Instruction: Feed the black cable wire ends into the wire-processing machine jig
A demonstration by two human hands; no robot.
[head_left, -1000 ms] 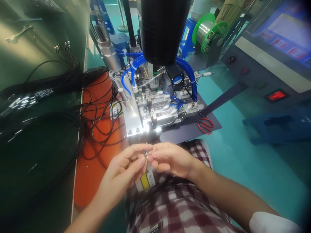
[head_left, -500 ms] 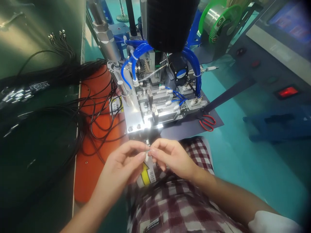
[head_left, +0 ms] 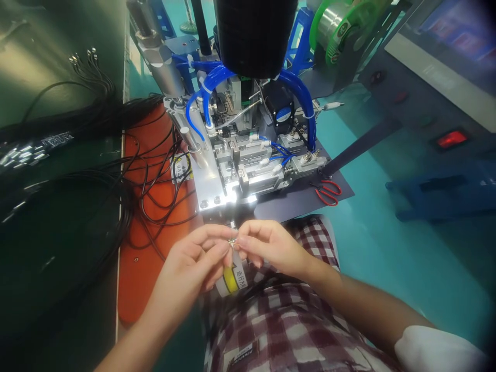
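My left hand (head_left: pixel 194 266) and my right hand (head_left: pixel 267 245) meet just in front of the machine's metal base plate (head_left: pixel 211 194). Both pinch a thin wire end (head_left: pixel 233 241) between thumb and fingertips, fingers closed. The bare wire strands show between the two pinches. The rest of that wire is hidden under my hands. A yellow and white warning label (head_left: pixel 234 276) sits right below them, above my chequered lap.
A machine with blue air hoses (head_left: pixel 194 116), a black cylinder (head_left: pixel 251 36) and metal clamps (head_left: pixel 248 165) stands ahead. Black cables (head_left: pixel 116 191) lie tangled over an orange mat (head_left: pixel 155 227) on the left. Red-handled snips (head_left: pixel 327 192) lie on the right. A green wire spool (head_left: pixel 335 23) and a control panel (head_left: pixel 437 77) stand behind.
My hands have stayed together on the wire end, shifting slightly left and up in view as the head moved. The fingers worked the strands a little.
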